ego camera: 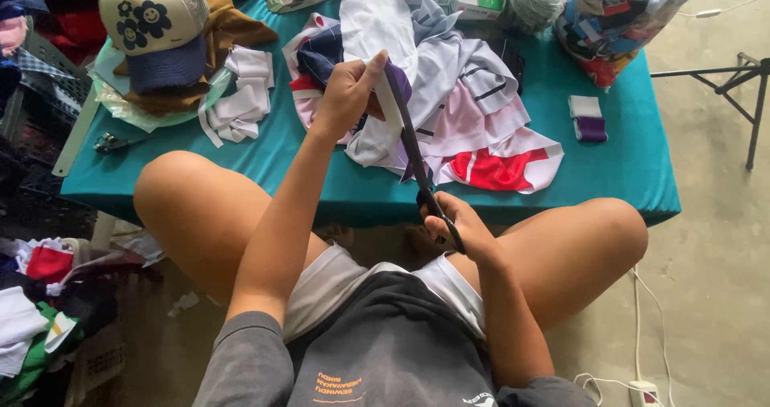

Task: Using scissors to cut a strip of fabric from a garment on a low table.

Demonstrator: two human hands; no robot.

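Note:
My left hand [346, 96] is raised over the low table and pinches a strip of white and purple cloth [391, 94]. My right hand [459, 226] grips the dark handles of long black scissors [413, 146], near my right knee. The blades point up and away, with the tip at the cloth held by my left hand. Behind them lies a heap of white, pink, red and navy fabric pieces [473, 110] on the table.
The low table has a teal cover [626, 166]. On it sit a cream and blue cap [156, 30], white strips [241, 94], a small white and purple folded piece [588, 117], boxes and a bag of scraps [618, 14]. Clothes pile at left; a power strip [646, 391] lies on the floor.

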